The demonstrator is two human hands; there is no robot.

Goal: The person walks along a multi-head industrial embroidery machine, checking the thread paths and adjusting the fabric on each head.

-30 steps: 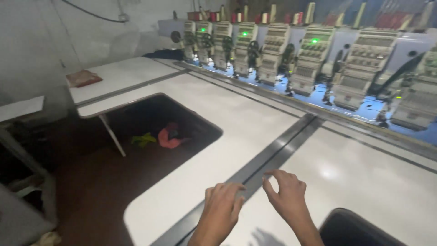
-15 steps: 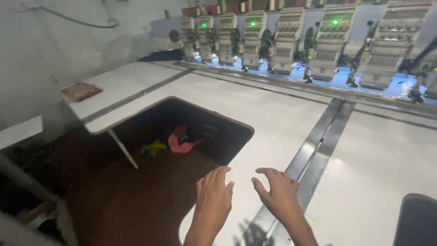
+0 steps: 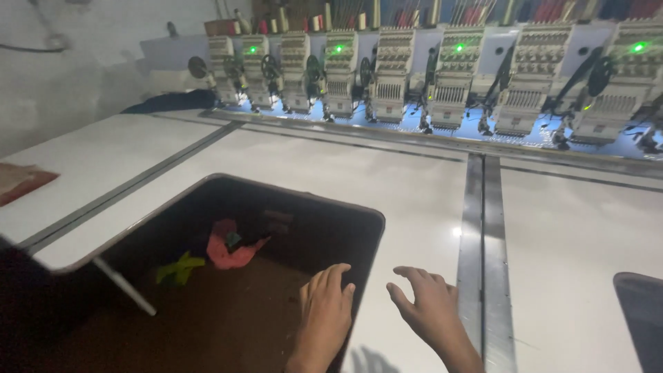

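My left hand (image 3: 324, 312) hovers over the edge of a dark rounded opening (image 3: 228, 276) cut in the white table (image 3: 407, 200), fingers loosely together and holding nothing. My right hand (image 3: 429, 309) is spread just above the white surface beside it, empty, close to a grey metal rail (image 3: 482, 235) that runs across the table. Below the opening, on the dark floor, lie a red piece of cloth (image 3: 231, 247) and a yellow-green scrap (image 3: 178, 268).
A row of several embroidery machine heads (image 3: 442, 76) with green lights stands along the far side. A second dark opening (image 3: 642, 318) shows at the right edge. A reddish-brown item (image 3: 21, 183) lies on the table at far left. A thin leg (image 3: 124, 287) slants under the table.
My view and both hands have shifted left, from the metal rail toward the dark opening. My left hand now reaches over its edge.
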